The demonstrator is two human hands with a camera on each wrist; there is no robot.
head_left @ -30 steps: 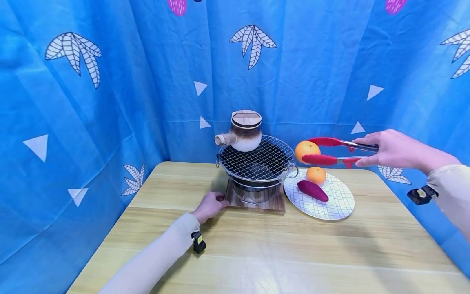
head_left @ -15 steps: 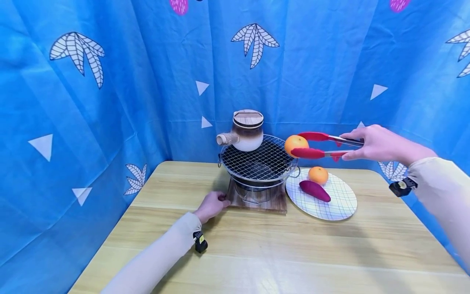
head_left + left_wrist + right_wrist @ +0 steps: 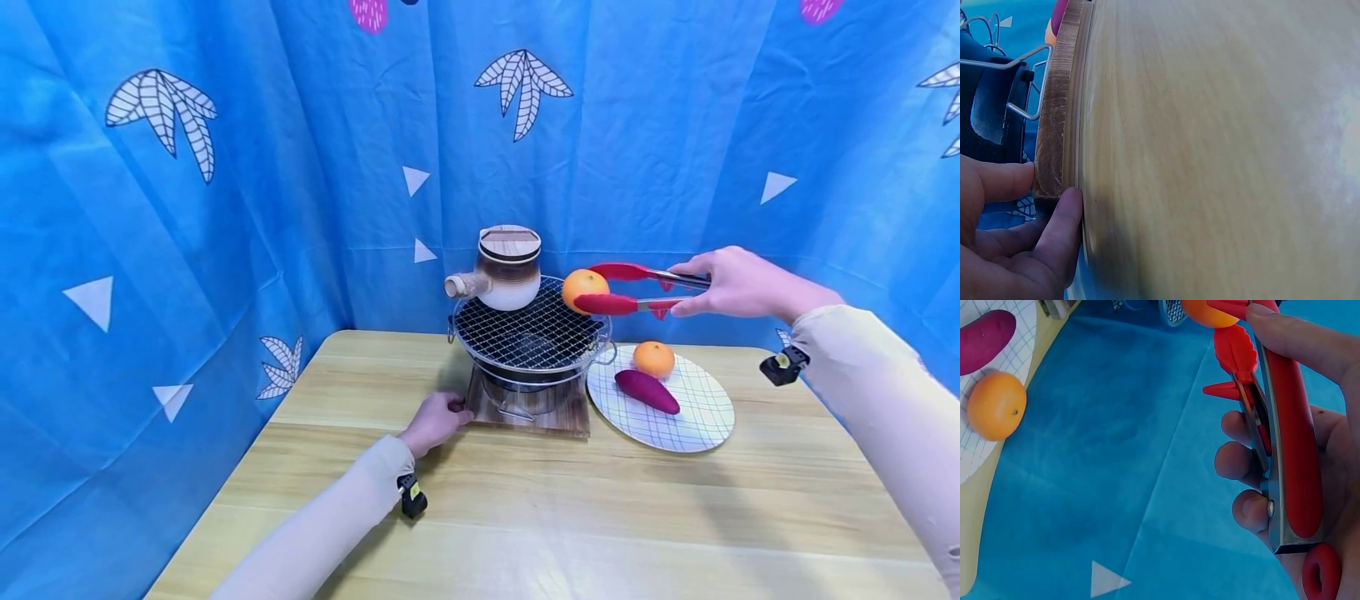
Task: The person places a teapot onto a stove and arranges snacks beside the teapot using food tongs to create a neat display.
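Note:
In the head view my right hand grips red-tipped metal tongs. An orange is squeezed between their tips, above the right part of the round wire grill rack. The right wrist view has my fingers wrapped round the red tongs' handle. My left hand is at the front left corner of the wooden board under the stove. Up close in the left wrist view, thumb and a finger pinch the board's edge. A clay pot with a side handle and wooden lid stands on the rack's back left.
Right of the stove, a checked plate carries a second orange and a purple sweet potato. Loop handles stick out from the rack's sides. A blue curtain hangs close behind the wooden table.
My right hand has moved left with the tongs, carrying the orange from above the plate to above the rack. My left hand has kept its hold on the board.

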